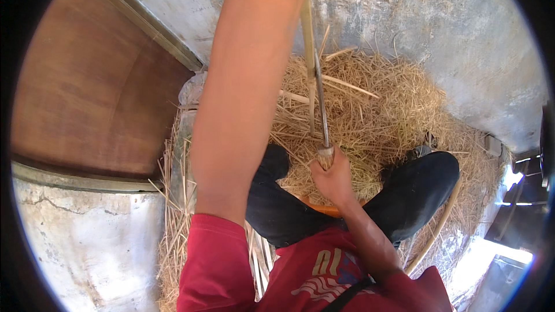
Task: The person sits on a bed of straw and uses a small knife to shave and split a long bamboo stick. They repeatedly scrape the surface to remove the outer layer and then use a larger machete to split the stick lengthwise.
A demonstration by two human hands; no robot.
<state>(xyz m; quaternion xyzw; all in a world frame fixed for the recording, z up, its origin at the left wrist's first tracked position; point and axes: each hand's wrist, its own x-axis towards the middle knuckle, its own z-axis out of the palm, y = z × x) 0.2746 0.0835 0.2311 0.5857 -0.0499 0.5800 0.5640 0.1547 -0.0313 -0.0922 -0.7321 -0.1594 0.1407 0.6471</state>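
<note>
Over the straw pile (399,95), the right hand (334,178) has its fingers clamped on the pale handle (325,153) of a narrow grey knife (322,98), beside a tan bamboo strip (307,26); the left hand's fingers, out of view, I cannot tell. Behind the pile: stained plaster wall (457,23).

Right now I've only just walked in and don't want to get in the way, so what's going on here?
The person's right hand grips the pale handle of a slim metal blade. The blade runs close alongside a long pale strip; whether they touch is hard to tell. The left arm reaches up out of the picture, hiding what that hand does. Straw-like strands lie heaped in front.
</note>
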